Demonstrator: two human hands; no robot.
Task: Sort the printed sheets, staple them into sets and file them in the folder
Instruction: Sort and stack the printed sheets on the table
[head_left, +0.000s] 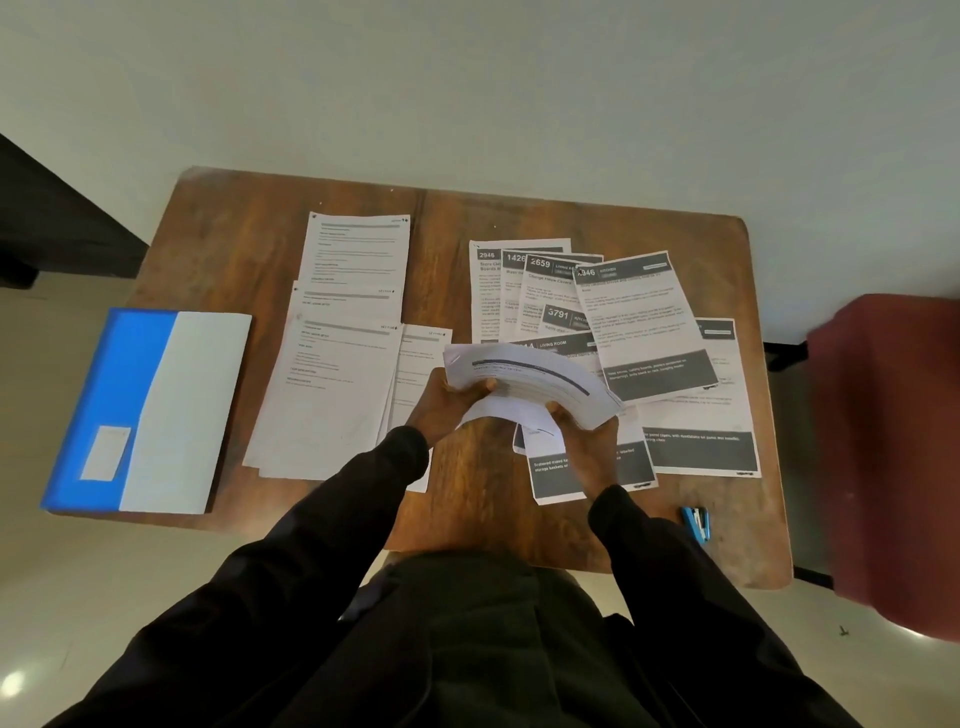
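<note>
left hand (451, 402) and right hand (586, 434) curled, gripping sheet stack (530, 382) above table (249, 244)

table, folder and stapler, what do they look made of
Table: wood or wood veneer, brown with streaky grain and a dull sheen.
Folder: probably smooth plastic, blue with a pale grey front panel; coated card is possible.
Stapler: small, blue body looks plastic, darker parts may be metal; too small to be sure.

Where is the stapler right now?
In the head view the blue stapler lies on the wooden table by its near right edge, just below the dark-banded sheets.
</note>
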